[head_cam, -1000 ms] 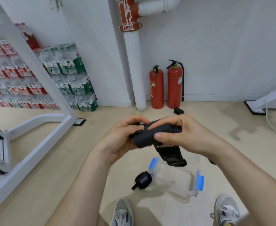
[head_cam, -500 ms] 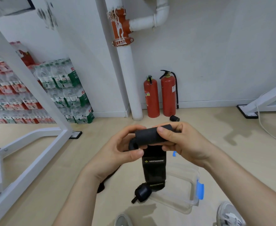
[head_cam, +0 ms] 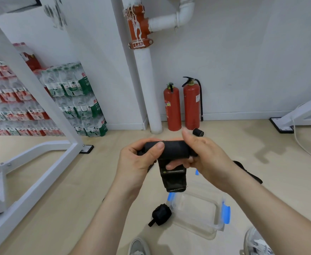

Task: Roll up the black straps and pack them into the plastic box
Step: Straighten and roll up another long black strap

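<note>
Black fabric strap (head_cam: 174, 150), mostly wound into a thick roll, held crosswise in mid-air in front of the body, above the floor and the box. Unrolled tail with a small printed label hanging straight down from the middle of the roll. Left end pinched by left hand (head_cam: 138, 162), thumb pressed flat over the front, other fingers curled behind. Right end gripped by right hand (head_cam: 206, 159), fingers (head_cam: 176, 165) curled underneath, thumb raised above the top edge.

Below, on the beige floor: clear rectangular plastic box (head_cam: 195, 210) with blue side clips, lid off. Just beside its left wall, a finished black rolled strap (head_cam: 161, 215). Behind the right wrist, a loose black strap (head_cam: 248, 172) lying flat. Farther off, a small black roll (head_cam: 198, 132) near two red fire extinguishers (head_cam: 191, 103) against the white wall, next to a white vertical pipe (head_cam: 147, 89). At left, a white metal frame (head_cam: 40, 100) and stacked shrink-wrapped packs of water bottles (head_cam: 77, 100). At the bottom edge, grey sneakers (head_cam: 257, 243).
</note>
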Demonstrator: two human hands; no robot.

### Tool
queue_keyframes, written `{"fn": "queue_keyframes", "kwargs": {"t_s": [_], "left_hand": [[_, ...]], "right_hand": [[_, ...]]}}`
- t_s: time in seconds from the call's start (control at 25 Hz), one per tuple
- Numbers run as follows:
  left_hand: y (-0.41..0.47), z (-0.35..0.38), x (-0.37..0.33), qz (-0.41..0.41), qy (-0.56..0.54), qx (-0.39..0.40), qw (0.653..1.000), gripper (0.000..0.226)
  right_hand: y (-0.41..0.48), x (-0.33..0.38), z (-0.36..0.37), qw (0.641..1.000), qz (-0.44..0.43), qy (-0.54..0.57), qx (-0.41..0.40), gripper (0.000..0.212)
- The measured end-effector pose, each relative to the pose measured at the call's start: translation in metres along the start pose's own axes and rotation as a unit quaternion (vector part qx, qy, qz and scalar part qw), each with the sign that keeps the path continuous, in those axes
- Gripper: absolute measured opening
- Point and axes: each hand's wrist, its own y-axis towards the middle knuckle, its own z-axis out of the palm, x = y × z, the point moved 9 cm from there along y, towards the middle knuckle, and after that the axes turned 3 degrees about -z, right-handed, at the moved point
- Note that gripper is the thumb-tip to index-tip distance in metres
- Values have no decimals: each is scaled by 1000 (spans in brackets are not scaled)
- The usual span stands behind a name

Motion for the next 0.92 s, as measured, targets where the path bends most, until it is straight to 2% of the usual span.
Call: {"fn": "queue_keyframes", "kwargs": {"t_s": [0.04, 0.12, 0.2, 0.4, 0.52, 0.64, 0.76, 0.84, 0.92], "left_hand": [[0, -1, -1, -3, -4, 6, 1000, 17], [1, -3, -2, -6, -7, 26, 1000, 23], [1, -1, -3, -6, 7, 43, 999, 23], [5, -3, 5, -25, 3, 29, 999, 29], [7, -6, 8, -42, -7, 15, 999, 28], [8, -8, 17, -64, -17, -8, 998, 28], [6, -10, 23, -87, -7, -32, 996, 33], [4, -10, 24, -84, 42, -15, 995, 35], [3, -4, 24, -82, 45, 44, 995, 36]], "right_hand": [[-1, -5, -1, 999, 26, 32, -5, 49], [-2, -15, -5, 991, 72, 109, -41, 27], [-2, -23, -5, 983, 91, 145, -62, 19], [0, -14, -11, 995, 25, 45, -83, 23], [-1, -9, -8, 996, -1, 43, -77, 29], [-6, -1, 1, 997, -27, 55, -49, 12], [-5, -7, -1, 998, -18, -16, -64, 22], [-3, -8, -8, 994, -16, -16, -107, 11], [-1, -9, -12, 992, -11, 20, -127, 8]]}}
